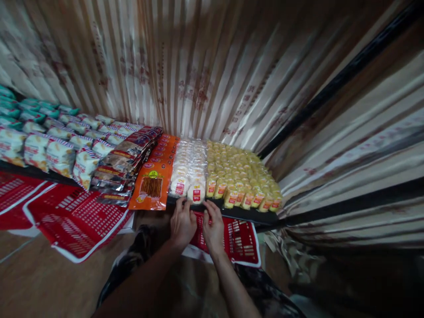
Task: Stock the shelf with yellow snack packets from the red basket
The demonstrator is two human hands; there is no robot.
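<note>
Two columns of round white snack packs (179,187) in clear wrappers with red labels stand on a black shelf. My left hand (183,223) is at the lower left of the front right white pack (196,191), fingers stretched out and fingertips at its base. On the other side, my right hand (213,229) reaches up with its index fingertip at the pack's lower right edge. Both hands look open, neither closed around anything. Whether each fingertip presses the wrapper is hard to tell. Right of these stand rows of yellow snack packs (238,176) with orange-red labels.
An orange snack bag (154,172) lies left of the white packs, beside stacked dark foil packets (127,159) and rows of pale bags (59,154). Red printed sheets (79,216) hang below the black shelf edge (255,215). Behind is a striped curtain (198,66) with a dark pole (331,84).
</note>
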